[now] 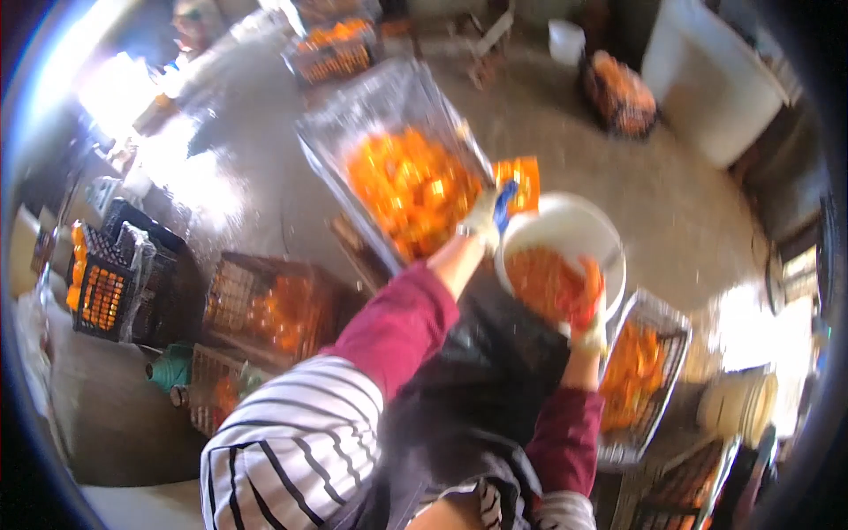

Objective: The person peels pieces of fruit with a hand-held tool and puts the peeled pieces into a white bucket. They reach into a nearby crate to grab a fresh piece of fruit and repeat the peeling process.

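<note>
My left hand (491, 217), in a cream and blue glove, grips an orange packet (523, 181) above the far left rim of a white bucket (608, 231). My right hand (586, 311) is in the near right part of the bucket's mouth. Its wrist is cream, and its blurred fingers look orange-red, much like the orange-red food (541, 274) inside. Whether it holds some of that food is unclear. To the left of the bucket, a crate lined with clear plastic (360, 106) bears a heap of shiny orange packets (411, 190).
A crate of orange packets (632, 375) stands beside the bucket at the right. Brown crates (265, 305) and a black crate (132, 283) are on the left. A filled net sack (621, 95), a small white pail (566, 41) and a large white tub (711, 79) stand farther off.
</note>
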A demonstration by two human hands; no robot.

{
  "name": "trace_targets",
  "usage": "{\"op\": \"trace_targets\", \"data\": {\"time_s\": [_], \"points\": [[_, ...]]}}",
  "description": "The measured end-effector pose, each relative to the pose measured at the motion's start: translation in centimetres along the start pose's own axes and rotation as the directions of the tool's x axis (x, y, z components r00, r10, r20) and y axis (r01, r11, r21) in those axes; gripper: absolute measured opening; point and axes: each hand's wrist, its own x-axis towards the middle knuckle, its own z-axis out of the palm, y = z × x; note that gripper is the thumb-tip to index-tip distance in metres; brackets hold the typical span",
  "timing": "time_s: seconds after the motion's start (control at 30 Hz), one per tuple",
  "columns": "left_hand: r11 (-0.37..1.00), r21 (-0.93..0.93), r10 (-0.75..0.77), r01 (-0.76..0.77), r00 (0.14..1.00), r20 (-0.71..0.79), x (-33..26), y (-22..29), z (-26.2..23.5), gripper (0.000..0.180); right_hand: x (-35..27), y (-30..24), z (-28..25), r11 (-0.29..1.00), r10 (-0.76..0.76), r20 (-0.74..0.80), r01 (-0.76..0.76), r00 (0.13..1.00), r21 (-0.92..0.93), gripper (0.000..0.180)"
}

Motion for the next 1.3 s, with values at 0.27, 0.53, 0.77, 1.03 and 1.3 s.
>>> {"op": "trace_targets", "data": {"time_s": [0.27,0.53,0.77,1.03,1.3], "points": [[0.768,-0.62,0.029,0.159,0.959,0.282,1.4,-4.6,5.2,0.049,1.7,4.8,-2.8,0.821,0.216,-0.081,-0.226,0.973,-0.525,0.019],[0.946,0.147,0.236,-0.29,0.923,0.304,-0.7,-4.7,5.2,0.053,1.8,3.9,1.8,0.92,0.335,-0.071,-0.342,0.94,-0.192,0.025],[0.979,-0.2,0.146,-0.049,0.85,0.506,-0.4,-5.3,6.0,0.042,1.9,3.9,-0.3,0.839,0.258,-0.236,-0.338,0.937,-0.426,0.022],[0.938,0.154,0.212,-0.31,0.867,0.451,3.2,-9.8,4.0,0.047,1.6,2.1,2.8,0.708,0.081,-0.229,-0.217,0.97,-0.672,0.022],[0.656,0.635,0.17,-0.409,0.899,0.403,0.0,-6.2,3.9,0.026,2.3,2.7,1.0,0.538,0.038,-0.195,-0.185,0.98,-0.822,0.021]]}}
